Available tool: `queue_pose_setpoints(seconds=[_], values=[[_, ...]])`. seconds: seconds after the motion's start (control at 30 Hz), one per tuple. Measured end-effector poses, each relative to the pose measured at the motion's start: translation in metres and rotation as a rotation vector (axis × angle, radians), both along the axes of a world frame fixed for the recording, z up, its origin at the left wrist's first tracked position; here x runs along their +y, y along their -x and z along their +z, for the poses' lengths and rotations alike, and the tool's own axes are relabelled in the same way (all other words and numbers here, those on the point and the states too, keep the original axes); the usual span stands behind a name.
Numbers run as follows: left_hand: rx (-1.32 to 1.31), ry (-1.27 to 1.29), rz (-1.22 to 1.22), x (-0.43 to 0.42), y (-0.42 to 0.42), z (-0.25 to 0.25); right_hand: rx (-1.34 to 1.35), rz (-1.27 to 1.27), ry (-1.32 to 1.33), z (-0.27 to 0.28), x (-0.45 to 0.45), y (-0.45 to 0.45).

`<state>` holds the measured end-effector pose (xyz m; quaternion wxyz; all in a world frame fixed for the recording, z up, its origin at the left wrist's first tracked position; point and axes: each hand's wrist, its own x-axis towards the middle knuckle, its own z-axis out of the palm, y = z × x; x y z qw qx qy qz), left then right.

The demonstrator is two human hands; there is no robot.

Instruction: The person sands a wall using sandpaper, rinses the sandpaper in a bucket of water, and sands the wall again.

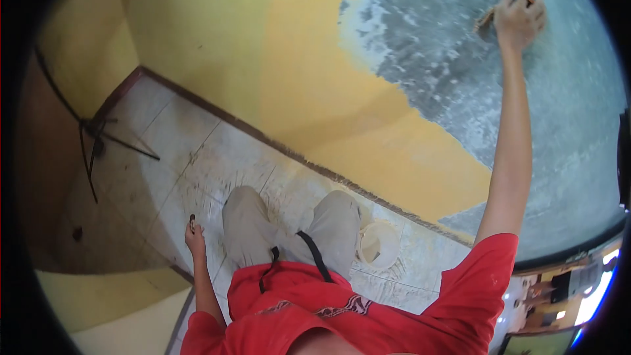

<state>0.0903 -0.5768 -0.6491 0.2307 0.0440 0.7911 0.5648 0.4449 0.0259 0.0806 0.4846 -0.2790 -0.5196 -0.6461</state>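
Wall: grey and yellow share one painted wall [315, 52]; the grey patch [453, 59] spreads above and to the right of the white bucket [390, 228], its edge ragged and whitish.
Progress: the work looks partway along, judging by that uneven edge; a broad yellow area [368, 131] lies above and to the left of the bucket, and whether the grey is laid on or bared cannot be told.
Right hand: the right hand [520, 23], arm outstretched well above the bucket, grips a wood-toned block tool [485, 22] against the grey; its fingers curl over the tool, blurred.
Left hand: to the left of the bucket, beyond the knees, the left hand [195, 238] pinches a small dark-tipped tool [192, 221] between closed fingers.
Bucket: one, on the tiled floor [197, 174] just beside the right knee; a pale item inside is too indistinct to name.
Count: two hands, two tools, one bucket, one grey main patch, one black stand [87, 125] well to the left of the bucket.
Floor: smears mark the tiles around the bucket.
Background: one other person [562, 287] appears far to the right of the bucket.
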Motion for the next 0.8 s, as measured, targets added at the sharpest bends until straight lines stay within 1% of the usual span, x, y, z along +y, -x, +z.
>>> queue_pose_setpoints(seconds=[0.07, 0.1, 0.13, 0.2, 0.27, 0.3, 0.33, 0.37, 0.4, 0.43, 0.47, 0.5, 0.53, 0.57, 0.6, 0.63, 0.67, 0.73, 0.77, 0.8], values=[[-0.049, 0.014, 0.041, -0.018, -0.014, -0.001, -0.037, 0.164, -0.084, 0.004, -0.006, 0.012], [-0.076, 0.015, 0.063, -0.021, -0.016, 0.002, -0.104, 0.051, -0.083, 0.002, -0.024, 0.030], [-0.075, 0.016, 0.069, -0.023, -0.019, 0.007, -0.103, 0.057, -0.082, -0.005, -0.036, 0.056], [-0.118, -0.026, 0.180, -0.026, -0.028, 0.015, -0.197, 0.309, 0.267, -0.025, -0.058, 0.113], [-0.118, -0.025, 0.189, -0.031, -0.031, 0.009, -0.342, 0.392, 0.148, -0.060, -0.054, 0.166], [-0.116, -0.030, 0.199, -0.030, -0.027, 0.006, -0.410, 0.416, 0.194, -0.087, -0.054, 0.189], [-0.119, -0.026, 0.194, -0.029, -0.025, 0.006, -0.500, 0.432, 0.172, -0.123, -0.043, 0.213], [-0.134, -0.054, 0.202, -0.029, -0.029, 0.007, -0.536, 0.117, 0.465, -0.167, -0.038, 0.228], [-0.146, -0.086, 0.211, -0.029, -0.033, 0.007, -0.593, 0.364, 0.465, -0.207, -0.049, 0.244], [-0.142, -0.088, 0.208, -0.028, -0.034, 0.007, -0.640, 0.417, 0.449, -0.250, -0.048, 0.258], [-0.130, -0.093, 0.208, -0.029, -0.040, 0.007, -0.825, 0.400, 0.462, -0.291, -0.052, 0.262], [-0.112, -0.095, 0.217, -0.035, -0.046, 0.008, -0.959, 0.230, 0.440, -0.343, -0.043, 0.265], [-0.041, -0.052, 0.142, -0.045, -0.053, 0.017, -1.017, 0.230, 0.477, -0.376, -0.048, 0.263], [0.040, -0.030, 0.132, -0.055, -0.058, 0.012, -1.072, 0.230, 0.511, -0.399, -0.057, 0.261], [0.060, 0.056, 0.088, -0.068, -0.063, 0.011, -1.037, 0.298, 0.512, -0.415, -0.060, 0.257], [0.073, 0.145, 0.033, -0.081, -0.067, 0.009, -1.005, 0.355, 0.520, -0.421, -0.062, 0.249], [0.083, 0.143, 0.021, -0.091, -0.070, -0.001, -0.992, 0.346, 0.523, -0.414, -0.059, 0.243], [0.013, 0.241, -0.029, -0.118, -0.080, -0.027, -1.006, 0.319, 0.544, -0.396, -0.058, 0.220], [0.015, 0.243, -0.054, -0.125, -0.087, -0.031, -0.953, 0.377, 0.508, -0.372, -0.059, 0.208], [-0.121, 0.156, 0.038, -0.124, -0.094, -0.034, -0.898, 0.425, 0.467, -0.335, -0.059, 0.195]])
